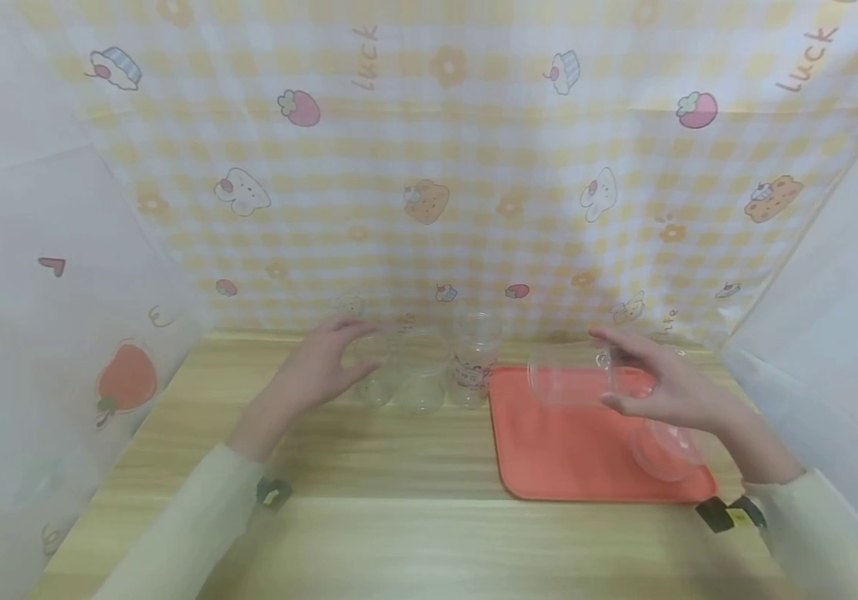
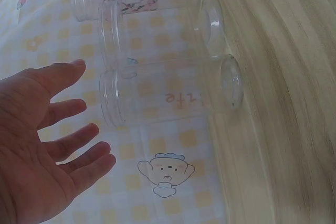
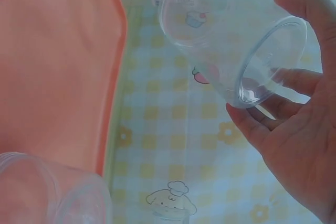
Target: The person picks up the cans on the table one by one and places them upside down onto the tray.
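My right hand grips a clear jar by its base end, above the coral tray. The jar lies nearly sideways, its mouth end pointing left; the right wrist view shows fingers round the base. My left hand is spread, holding nothing, just left of a narrow clear jar. Beside that jar stand a wider clear jar and a clear jar with a printed label, all upright on the wooden table.
Another clear container lies tilted at the tray's right side, partly behind the right hand's wrist. A checked cloth hangs behind the table. Dark tabs sit near the sleeves on the tabletop.
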The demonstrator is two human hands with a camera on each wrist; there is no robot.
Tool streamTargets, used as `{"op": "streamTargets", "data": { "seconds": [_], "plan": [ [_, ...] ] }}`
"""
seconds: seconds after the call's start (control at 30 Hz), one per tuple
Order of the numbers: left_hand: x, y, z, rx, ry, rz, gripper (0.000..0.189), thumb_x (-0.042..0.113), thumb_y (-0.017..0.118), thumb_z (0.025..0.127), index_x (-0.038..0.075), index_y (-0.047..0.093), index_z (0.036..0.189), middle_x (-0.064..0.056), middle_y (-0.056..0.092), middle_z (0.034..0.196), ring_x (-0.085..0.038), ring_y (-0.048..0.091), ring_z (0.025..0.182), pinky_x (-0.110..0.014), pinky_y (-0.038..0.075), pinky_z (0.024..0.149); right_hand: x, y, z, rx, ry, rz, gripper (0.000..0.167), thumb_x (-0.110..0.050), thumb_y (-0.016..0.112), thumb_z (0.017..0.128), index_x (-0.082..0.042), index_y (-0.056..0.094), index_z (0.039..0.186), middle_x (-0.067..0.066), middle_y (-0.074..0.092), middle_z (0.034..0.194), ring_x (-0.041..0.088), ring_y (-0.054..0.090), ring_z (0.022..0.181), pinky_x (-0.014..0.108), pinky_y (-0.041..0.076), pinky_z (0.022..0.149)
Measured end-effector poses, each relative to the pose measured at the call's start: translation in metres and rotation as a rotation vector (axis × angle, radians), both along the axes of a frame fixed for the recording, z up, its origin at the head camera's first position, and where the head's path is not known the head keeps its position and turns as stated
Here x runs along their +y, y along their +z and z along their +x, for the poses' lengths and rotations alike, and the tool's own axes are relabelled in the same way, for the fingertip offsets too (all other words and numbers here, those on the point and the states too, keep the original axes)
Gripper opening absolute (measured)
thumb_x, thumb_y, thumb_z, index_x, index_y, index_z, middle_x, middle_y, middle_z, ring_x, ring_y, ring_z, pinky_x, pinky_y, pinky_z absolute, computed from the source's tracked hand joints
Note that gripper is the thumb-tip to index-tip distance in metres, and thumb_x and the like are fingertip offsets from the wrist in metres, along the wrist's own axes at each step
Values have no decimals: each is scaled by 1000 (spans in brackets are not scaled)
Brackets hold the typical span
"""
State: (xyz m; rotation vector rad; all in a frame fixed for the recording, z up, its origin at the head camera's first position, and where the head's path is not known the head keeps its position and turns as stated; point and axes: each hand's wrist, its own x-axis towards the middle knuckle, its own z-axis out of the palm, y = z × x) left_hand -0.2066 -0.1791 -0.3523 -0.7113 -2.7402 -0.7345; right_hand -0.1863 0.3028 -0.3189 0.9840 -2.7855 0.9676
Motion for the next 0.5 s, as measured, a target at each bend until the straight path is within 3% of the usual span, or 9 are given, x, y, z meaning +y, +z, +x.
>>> {"op": "streamTargets", "data": {
  "seconds": [0.27,0.37,0.5],
  "plan": [
    [7,0,-7,8,-11,-38,56,25,77,93,1,58,140,-19,57,139,-40,51,128,-55,41,108,0,3,-4,27,41,37,84,-17,86,84,-12,42,155,10,51,146,26,55,119,41,51,94],
    [8,-1,-10,1,-17,-56,56,24,76,94,0,57,140,-19,57,138,-39,52,128,-54,42,108,-1,6,-5,52,63,61,83,-18,86,84,-9,42,154,12,50,147,30,57,118,51,53,91],
    [9,-3,-13,-19,-15,-77,53,23,74,95,0,57,139,-19,57,139,-38,52,128,-53,41,109,-2,8,-6,70,77,86,81,-19,86,84,-6,44,152,14,50,146,30,60,115,55,54,87]
  ]
}}
